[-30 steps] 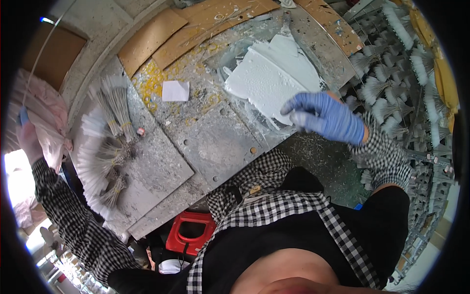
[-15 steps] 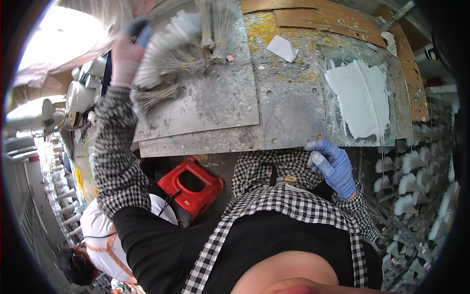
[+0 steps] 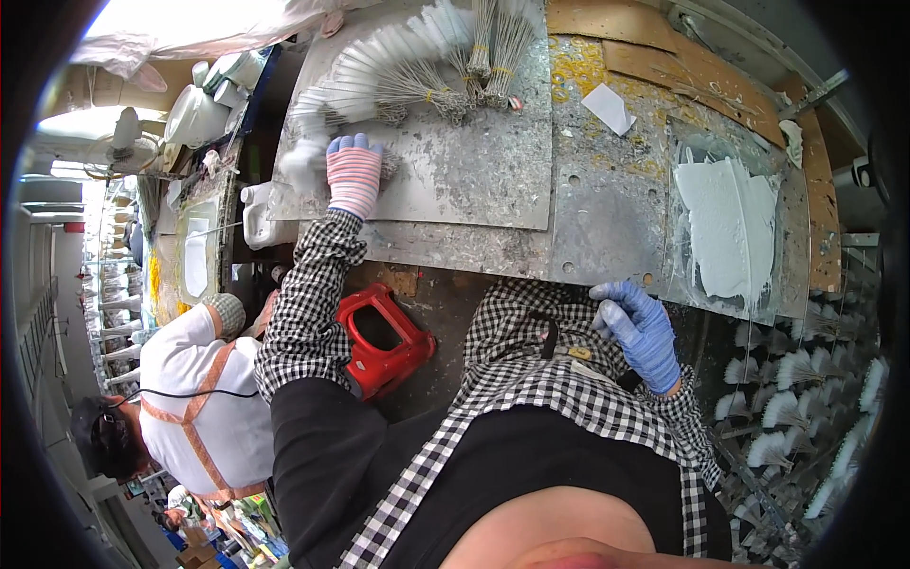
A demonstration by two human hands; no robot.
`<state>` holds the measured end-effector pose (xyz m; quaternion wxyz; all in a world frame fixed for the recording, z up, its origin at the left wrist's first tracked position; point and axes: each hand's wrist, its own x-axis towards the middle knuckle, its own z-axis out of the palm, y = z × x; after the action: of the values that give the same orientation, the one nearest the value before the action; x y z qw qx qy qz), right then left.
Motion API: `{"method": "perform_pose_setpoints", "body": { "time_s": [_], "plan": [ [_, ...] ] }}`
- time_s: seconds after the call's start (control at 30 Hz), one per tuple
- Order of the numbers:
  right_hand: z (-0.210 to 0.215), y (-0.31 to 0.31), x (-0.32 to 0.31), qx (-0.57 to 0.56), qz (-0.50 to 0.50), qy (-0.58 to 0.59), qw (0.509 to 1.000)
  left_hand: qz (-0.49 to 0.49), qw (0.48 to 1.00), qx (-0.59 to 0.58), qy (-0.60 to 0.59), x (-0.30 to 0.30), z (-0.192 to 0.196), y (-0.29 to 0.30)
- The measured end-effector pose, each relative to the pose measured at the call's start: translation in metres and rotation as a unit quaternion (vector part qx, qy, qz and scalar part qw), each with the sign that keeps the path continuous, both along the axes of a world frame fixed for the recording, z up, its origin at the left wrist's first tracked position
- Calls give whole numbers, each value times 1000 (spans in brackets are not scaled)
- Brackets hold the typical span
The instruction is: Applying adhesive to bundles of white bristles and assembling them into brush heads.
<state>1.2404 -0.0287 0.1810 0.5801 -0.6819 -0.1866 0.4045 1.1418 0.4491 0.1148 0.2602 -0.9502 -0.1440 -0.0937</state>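
My left hand [image 3: 354, 177], in a pink-and-white striped glove with blue fingertips, lies over a small bundle of thin grey stems [image 3: 390, 165] at the table's left edge. Its fingers are closed on the bundle, whose white tufted end is blurred beside the hand. Beyond it, more white-tufted stem bundles [image 3: 427, 81] fan out across a grey board [image 3: 474, 180], some tied with yellow bands. My right hand [image 3: 640, 337], in a blue glove, hovers by the table's front edge above my checked apron. Its fingers are loosely bent and apart, with nothing visible in them.
Thick white paste [image 3: 728, 223] covers a plate on the right, with a white paper piece [image 3: 609, 109] farther back. Below the table is a red plastic machine housing [image 3: 389, 356]. A co-worker [image 3: 204, 408] is at left. White-tufted pieces [image 3: 787, 379] hang at right.
My left hand has come back from the far left toward me and down onto the small bundle. My view has shifted left. My right hand keeps its pose.
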Motion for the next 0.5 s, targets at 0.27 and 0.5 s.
{"method": "perform_pose_setpoints", "body": {
  "time_s": [0.27,0.5],
  "plan": [
    [8,-12,38,-39,0,-142,989,-200,718,-552,-374,3,124,-96],
    [132,63,103,259,17,-514,818,-243,509,-793,-230,102,127,-242]
  ]
}}
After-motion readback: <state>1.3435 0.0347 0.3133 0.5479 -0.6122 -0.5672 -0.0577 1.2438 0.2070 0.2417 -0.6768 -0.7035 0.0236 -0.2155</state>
